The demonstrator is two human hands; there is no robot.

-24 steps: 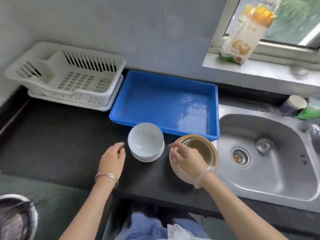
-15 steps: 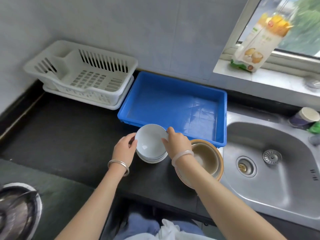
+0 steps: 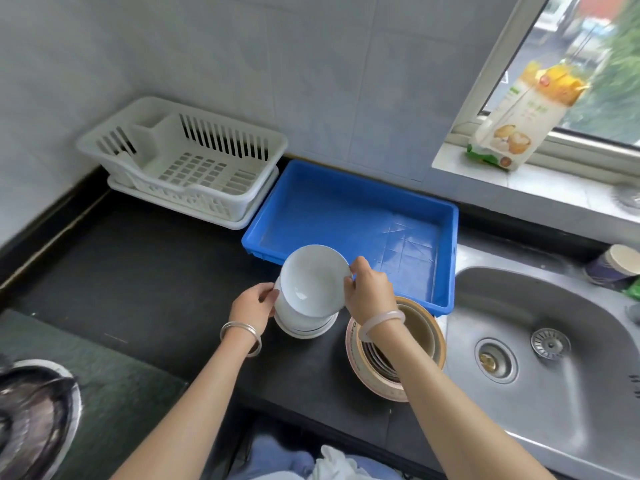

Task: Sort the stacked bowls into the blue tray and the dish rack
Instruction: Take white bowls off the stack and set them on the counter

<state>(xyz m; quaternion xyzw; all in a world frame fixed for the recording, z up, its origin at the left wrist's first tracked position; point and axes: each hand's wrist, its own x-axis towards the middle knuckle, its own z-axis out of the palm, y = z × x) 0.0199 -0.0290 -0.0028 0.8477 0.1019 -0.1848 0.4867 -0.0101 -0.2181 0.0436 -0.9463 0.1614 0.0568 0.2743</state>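
A stack of white bowls (image 3: 304,325) stands on the black counter in front of the blue tray (image 3: 349,202). The top white bowl (image 3: 311,280) is tilted and raised off the stack. My right hand (image 3: 369,291) pinches its right rim. My left hand (image 3: 252,304) touches the left side of the stack below it. A second stack of tan and pink-rimmed bowls (image 3: 419,327) sits to the right, partly hidden by my right forearm. The white dish rack (image 3: 183,161) stands empty at the back left, next to the empty tray.
A steel sink (image 3: 540,351) lies to the right. A paper cup (image 3: 614,263) stands at its far edge, and a food package (image 3: 519,123) leans on the windowsill. A metal pot (image 3: 34,417) sits at the lower left on a dark cloth.
My right hand left the tan bowls, went to the white stack, and has lifted and tilted the top white bowl. My left hand moved in against the stack's left side.
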